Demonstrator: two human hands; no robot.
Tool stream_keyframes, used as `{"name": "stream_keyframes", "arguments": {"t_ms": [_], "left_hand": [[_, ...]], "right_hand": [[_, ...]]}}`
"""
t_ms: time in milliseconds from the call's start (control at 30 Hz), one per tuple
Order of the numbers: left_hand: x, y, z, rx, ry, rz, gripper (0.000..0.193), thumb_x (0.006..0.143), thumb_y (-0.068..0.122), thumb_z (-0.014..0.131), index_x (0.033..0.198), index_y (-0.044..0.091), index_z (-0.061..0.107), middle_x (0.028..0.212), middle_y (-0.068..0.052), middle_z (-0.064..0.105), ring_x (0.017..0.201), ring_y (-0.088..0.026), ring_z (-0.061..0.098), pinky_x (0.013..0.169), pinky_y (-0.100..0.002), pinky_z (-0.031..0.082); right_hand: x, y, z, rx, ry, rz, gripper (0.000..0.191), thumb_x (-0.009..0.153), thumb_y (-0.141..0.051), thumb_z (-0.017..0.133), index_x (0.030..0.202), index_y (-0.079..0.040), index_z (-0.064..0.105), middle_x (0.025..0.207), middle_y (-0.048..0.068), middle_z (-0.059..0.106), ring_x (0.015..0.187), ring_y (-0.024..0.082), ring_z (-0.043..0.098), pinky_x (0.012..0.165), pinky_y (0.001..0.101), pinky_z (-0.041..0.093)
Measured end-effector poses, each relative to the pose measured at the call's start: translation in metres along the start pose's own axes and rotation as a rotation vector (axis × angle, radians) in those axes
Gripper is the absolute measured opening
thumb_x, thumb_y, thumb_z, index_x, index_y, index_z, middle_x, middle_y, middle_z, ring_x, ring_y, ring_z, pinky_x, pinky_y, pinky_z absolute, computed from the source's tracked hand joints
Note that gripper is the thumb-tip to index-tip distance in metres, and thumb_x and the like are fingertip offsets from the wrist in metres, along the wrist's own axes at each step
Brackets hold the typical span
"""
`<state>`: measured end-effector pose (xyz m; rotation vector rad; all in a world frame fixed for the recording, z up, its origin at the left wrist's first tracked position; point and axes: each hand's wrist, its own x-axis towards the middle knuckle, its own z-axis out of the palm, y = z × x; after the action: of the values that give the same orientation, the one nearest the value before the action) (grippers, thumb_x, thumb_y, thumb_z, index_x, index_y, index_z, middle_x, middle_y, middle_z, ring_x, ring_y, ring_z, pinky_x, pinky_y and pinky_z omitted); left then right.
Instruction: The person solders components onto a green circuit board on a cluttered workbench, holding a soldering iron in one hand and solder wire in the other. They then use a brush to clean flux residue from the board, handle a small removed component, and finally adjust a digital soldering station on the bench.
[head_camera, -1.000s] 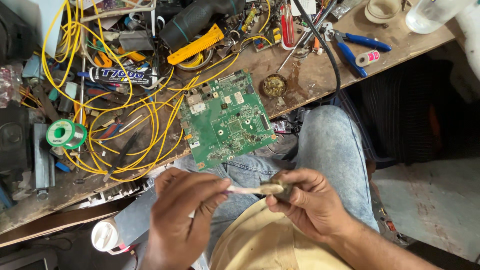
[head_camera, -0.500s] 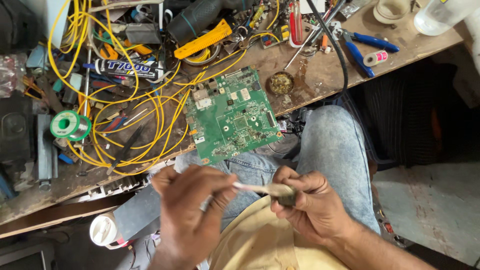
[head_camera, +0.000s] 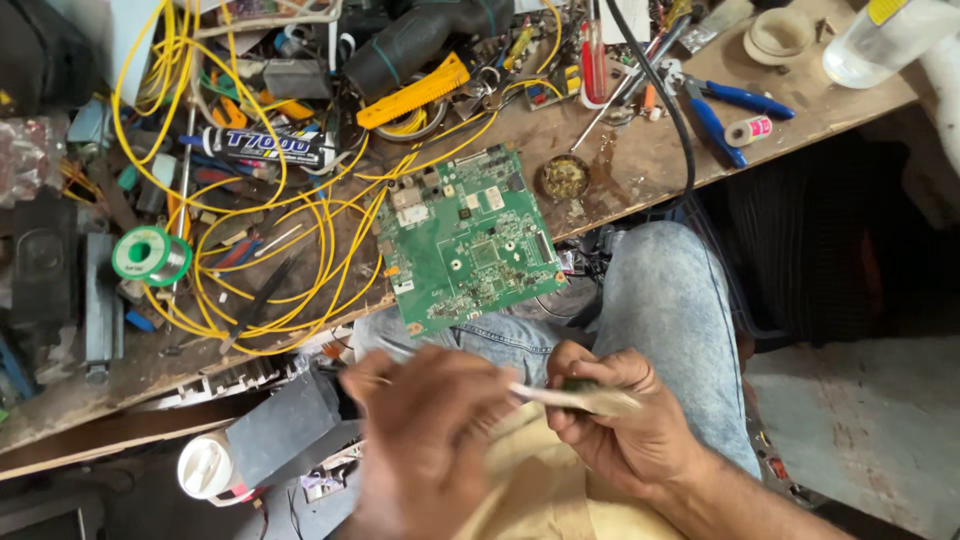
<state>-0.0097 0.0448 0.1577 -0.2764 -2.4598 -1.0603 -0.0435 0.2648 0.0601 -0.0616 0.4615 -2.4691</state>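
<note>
Since the earlier frame, our left hand (head_camera: 430, 440) had shifted right, blurred, pinching a pale strip (head_camera: 545, 396) at lower centre. Our right hand (head_camera: 615, 420) gripped its other end. Tugging harder risked tearing it.

— What is different from a second ago?

— The left hand (head_camera: 425, 440) sits lower in the frame now, near the bottom centre, and it is blurred with motion. The right hand (head_camera: 625, 420) has dropped a little too, toward the lower right.

— And what they hold?

— The pale strip (head_camera: 565, 397) between them now reaches across the right hand's fingers. The green circuit board (head_camera: 468, 238) appears slightly higher, as the view has tipped down.
</note>
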Motion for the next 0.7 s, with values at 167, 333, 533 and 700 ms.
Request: {"name": "stream_keyframes", "arguments": {"t_ms": [167, 333, 533, 700], "left_hand": [[0.012, 0.013, -0.003, -0.037, 0.013, 0.024, 0.015, 0.087, 0.019, 0.078, 0.100, 0.015, 0.072, 0.090, 0.004, 0.074, 0.083, -0.013, 0.069, 0.091, -0.036, 0.030], [0.015, 0.017, -0.005, -0.016, 0.002, 0.077, 0.016, 0.085, 0.019, 0.080, 0.098, 0.013, 0.072, 0.090, 0.001, 0.073, 0.080, -0.012, 0.068, 0.088, -0.037, 0.029], [0.009, 0.009, -0.003, -0.031, -0.029, 0.096, 0.018, 0.082, 0.013, 0.078, 0.098, 0.013, 0.071, 0.091, 0.002, 0.074, 0.081, -0.013, 0.067, 0.085, -0.037, 0.028], [0.006, 0.004, -0.008, -0.040, -0.033, 0.047, 0.018, 0.081, 0.013, 0.079, 0.098, 0.015, 0.071, 0.087, 0.004, 0.073, 0.080, -0.013, 0.067, 0.089, -0.037, 0.032]], "right_hand": [[0.000, -0.002, -0.001, -0.004, -0.033, -0.032, 0.020, 0.092, 0.000, 0.076, 0.111, -0.001, 0.078, 0.112, 0.018, 0.062, 0.097, 0.029, 0.072, 0.085, 0.0332, 0.063], [-0.003, -0.003, -0.006, 0.068, -0.021, -0.047, 0.015, 0.095, -0.001, 0.075, 0.110, -0.003, 0.078, 0.116, 0.013, 0.059, 0.106, 0.029, 0.070, 0.089, 0.0354, 0.063], [-0.004, -0.003, -0.011, 0.070, -0.042, -0.050, 0.019, 0.093, -0.002, 0.075, 0.111, -0.006, 0.078, 0.124, 0.012, 0.055, 0.112, 0.026, 0.067, 0.092, 0.0356, 0.062], [-0.004, -0.002, -0.011, 0.046, -0.075, -0.040, 0.021, 0.094, -0.005, 0.076, 0.114, -0.006, 0.077, 0.124, 0.016, 0.059, 0.115, 0.027, 0.066, 0.094, 0.0366, 0.061]]}}
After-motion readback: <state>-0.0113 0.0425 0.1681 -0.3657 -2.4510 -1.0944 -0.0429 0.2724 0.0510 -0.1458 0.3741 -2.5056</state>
